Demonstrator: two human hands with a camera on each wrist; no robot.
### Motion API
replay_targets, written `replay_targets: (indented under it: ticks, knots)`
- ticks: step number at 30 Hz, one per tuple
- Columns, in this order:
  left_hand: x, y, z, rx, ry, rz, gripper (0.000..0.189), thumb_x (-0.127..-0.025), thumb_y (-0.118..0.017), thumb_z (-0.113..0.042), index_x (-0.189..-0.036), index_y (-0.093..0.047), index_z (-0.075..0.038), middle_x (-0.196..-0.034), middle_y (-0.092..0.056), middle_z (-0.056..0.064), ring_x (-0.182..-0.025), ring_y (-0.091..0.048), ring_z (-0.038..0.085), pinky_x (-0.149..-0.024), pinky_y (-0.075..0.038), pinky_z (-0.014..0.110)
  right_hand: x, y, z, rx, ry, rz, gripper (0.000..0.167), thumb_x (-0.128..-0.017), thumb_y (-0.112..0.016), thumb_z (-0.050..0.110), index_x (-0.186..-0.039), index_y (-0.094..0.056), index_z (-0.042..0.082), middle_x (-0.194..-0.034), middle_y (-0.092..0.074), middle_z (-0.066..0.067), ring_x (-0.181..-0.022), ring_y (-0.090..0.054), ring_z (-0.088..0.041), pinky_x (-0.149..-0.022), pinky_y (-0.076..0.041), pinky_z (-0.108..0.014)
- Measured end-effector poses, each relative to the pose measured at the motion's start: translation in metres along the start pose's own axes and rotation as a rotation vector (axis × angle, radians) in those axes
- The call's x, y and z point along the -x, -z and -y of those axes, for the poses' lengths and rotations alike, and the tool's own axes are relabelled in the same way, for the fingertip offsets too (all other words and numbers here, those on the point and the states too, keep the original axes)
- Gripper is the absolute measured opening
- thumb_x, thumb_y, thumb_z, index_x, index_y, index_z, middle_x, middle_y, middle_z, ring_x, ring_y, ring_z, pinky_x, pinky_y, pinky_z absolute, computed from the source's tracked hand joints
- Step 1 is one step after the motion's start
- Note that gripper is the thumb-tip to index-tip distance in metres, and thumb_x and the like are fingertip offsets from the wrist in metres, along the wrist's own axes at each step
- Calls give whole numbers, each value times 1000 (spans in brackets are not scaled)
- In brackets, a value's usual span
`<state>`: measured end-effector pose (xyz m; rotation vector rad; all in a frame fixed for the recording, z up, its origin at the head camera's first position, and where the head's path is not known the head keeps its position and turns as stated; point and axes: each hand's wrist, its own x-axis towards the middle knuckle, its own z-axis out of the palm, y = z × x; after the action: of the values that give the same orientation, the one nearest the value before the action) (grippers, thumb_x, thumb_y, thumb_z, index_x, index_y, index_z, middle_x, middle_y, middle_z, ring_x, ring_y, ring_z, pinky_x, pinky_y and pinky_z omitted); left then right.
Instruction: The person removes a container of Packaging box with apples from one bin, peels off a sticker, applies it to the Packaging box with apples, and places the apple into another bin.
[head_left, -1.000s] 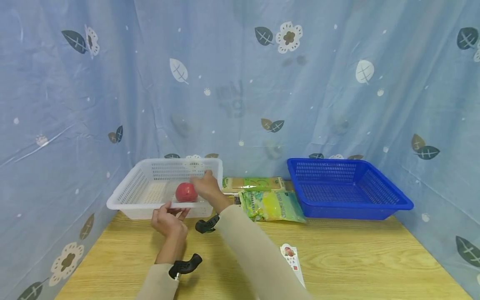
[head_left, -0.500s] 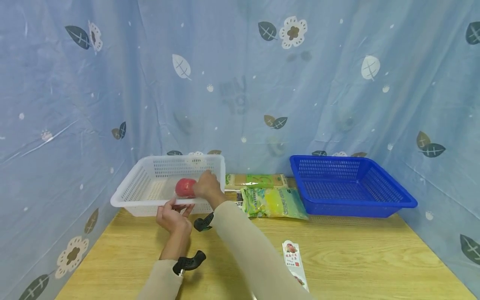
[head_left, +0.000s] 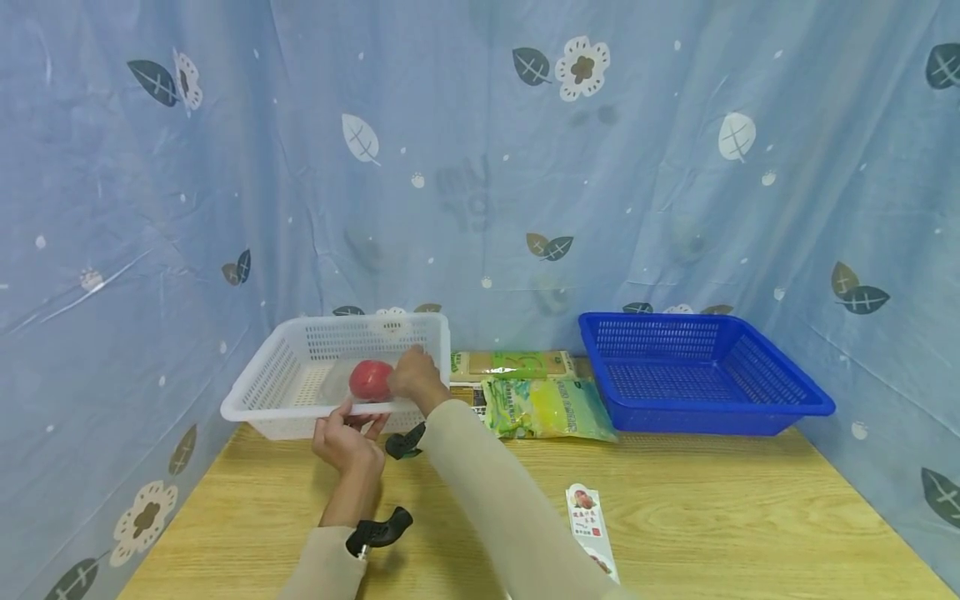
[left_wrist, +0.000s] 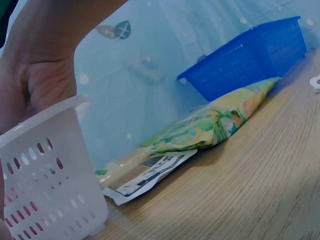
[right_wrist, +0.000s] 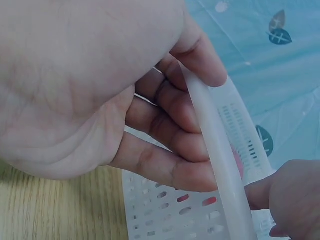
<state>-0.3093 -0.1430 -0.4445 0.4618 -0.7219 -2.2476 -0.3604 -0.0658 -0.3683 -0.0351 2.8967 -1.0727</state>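
Observation:
At the left stands a white slotted plastic basket [head_left: 281,414]. My left hand [head_left: 349,443] grips its front rim. In the right wrist view this hand [right_wrist: 75,105] has its thumb over the rim and its fingers bent against the outer wall. A red, round, apple-like fruit [head_left: 369,380] lies inside, just behind the rim, beside something see-through. My right hand [head_left: 417,375] reaches into the basket at the fruit's right side; its fingertips are hidden in the head view. One digit of the right hand [right_wrist: 292,202] points toward the rim's inner side. I cannot tell whether it pinches anything.
A blue basket [head_left: 712,418] stands at the right. Between the baskets lie a yellow-green bag [head_left: 551,408], a long green-labelled packet [head_left: 517,364] behind it and a black-and-white packet [left_wrist: 152,175]. A paper strip with fruit pictures [head_left: 584,512] lies nearer on the wooden table [head_left: 712,508].
My right hand has dropped slightly lower and now covers the fruit's right edge; one second ago its finger was near the fruit's upper right. My left hand keeps its hold on the rim.

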Motion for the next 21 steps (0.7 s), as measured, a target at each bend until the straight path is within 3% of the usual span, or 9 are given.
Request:
replay_targets:
  ticks: [3,8,13,17,21]
  knots:
    - [0,0,1,2,-2,-2,18,-92,-54,2,-76,-49,-4,-53,-52,4,-45,-57,14,-45,-59,38,-2,1,-2,-78,1,9,49,-93,-67,15,-134,-47,-2,-106,-63,-16,-91,-65,-27,-75,-59,-39]
    - [1,1,0,-16,-6,-7,16,-92,-52,2,-77,-50,-4,-53,-53,5,-45,-58,15,-46,-59,38,-8,3,-8,-372,-17,32,35,-87,-70,2,-118,-54,-2,-97,-61,-13,-77,-64,-24,-60,-60,-34]
    - [1,-1,-2,-26,-18,5,17,-92,-52,1,-76,-50,-4,-54,-53,5,-46,-58,15,-45,-59,37,-11,4,-9,-595,-9,12,52,-89,-67,-2,-138,-51,-1,-125,-60,-19,-80,-65,-25,-64,-63,-35]
    - [0,-1,-3,-24,-19,7,18,-92,-52,1,-75,-49,-4,-54,-53,5,-46,-57,15,-45,-59,37,-10,2,-9,-638,15,-21,68,-90,-65,-3,-153,-40,7,-145,-51,-21,-74,-67,-24,-64,-63,-35]
    - [1,1,-1,-23,-2,1,18,-92,-52,1,-76,-49,-4,-54,-53,4,-46,-57,14,-45,-59,37,-9,1,-13,-615,36,-86,68,-87,-69,0,-151,-45,6,-141,-54,-22,-64,-67,-22,-61,-63,-35]
